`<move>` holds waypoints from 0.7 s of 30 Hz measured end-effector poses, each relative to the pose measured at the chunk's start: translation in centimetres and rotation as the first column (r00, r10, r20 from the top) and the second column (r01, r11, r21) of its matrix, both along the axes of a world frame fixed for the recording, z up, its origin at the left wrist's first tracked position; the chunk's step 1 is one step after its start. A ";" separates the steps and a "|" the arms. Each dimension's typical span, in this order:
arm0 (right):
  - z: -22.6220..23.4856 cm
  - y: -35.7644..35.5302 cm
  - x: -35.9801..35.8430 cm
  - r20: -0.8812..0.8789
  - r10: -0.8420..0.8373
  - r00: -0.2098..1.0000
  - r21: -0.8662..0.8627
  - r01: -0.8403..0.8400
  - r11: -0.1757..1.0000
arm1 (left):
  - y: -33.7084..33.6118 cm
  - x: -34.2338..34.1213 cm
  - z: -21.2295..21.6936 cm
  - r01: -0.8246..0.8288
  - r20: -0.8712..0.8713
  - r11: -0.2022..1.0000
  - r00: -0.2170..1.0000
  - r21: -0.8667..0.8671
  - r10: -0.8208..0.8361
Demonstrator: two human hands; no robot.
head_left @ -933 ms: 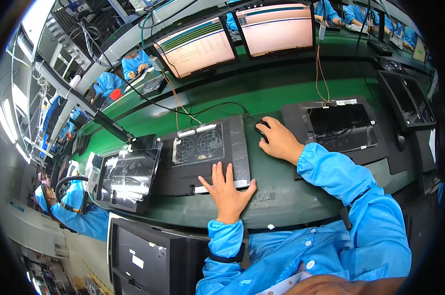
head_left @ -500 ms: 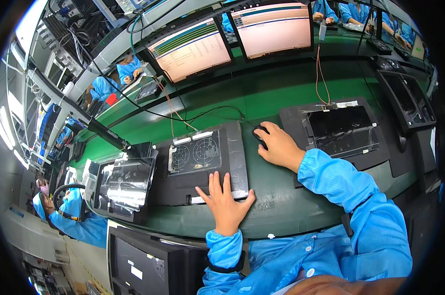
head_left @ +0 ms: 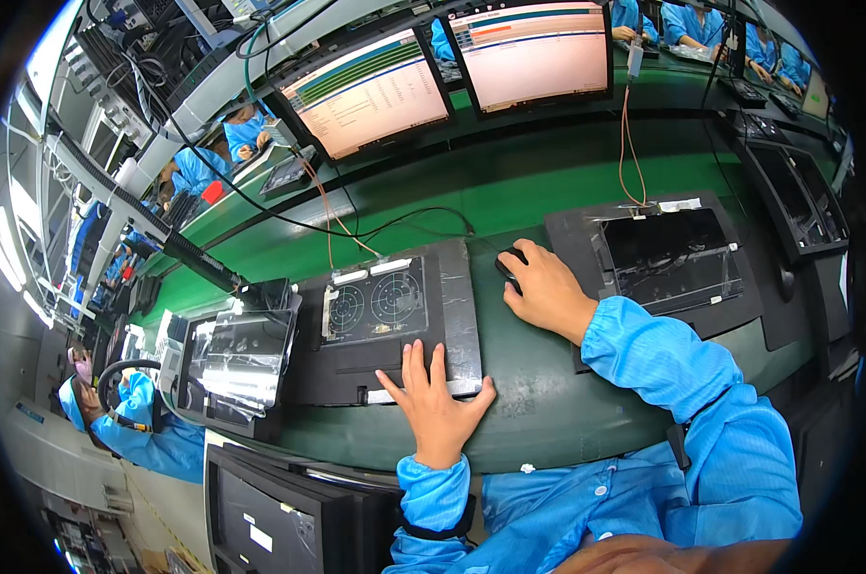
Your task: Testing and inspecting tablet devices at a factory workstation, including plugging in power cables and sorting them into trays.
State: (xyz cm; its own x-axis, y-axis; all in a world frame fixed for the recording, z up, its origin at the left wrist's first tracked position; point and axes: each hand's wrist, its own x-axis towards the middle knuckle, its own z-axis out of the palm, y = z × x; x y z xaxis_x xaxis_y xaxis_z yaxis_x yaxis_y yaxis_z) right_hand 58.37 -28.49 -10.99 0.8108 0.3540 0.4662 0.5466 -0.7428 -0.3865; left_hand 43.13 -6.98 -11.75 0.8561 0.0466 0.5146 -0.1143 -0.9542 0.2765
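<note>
My right hand rests over a black computer mouse on the green bench, its fingers curved on top. My left hand lies with fingers spread at the near right corner of a black board, holding nothing. Set into that board is a flat panel showing two circular target patterns, with thin wires at its far edge. To the right of the mouse, a second black board carries a dark glossy screen panel with clear film along its near side.
Two lit monitors stand at the back. Left of the boards sits a film-covered panel beneath a jointed arm. A black-framed display stands at far right. Black trays are beside my left sleeve. Co-workers in blue sit nearby.
On the right monitor an orange-red bar now shows near the top. The view has shifted slightly; both hands keep their places on the board and the mouse.
</note>
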 end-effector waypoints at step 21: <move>4.7 -3.3 -4.3 0.260 0.044 0.965 0.112 -0.076 0.991 | 0.3 -0.2 -0.6 -0.011 0.014 0.999 1.000 -0.041 0.011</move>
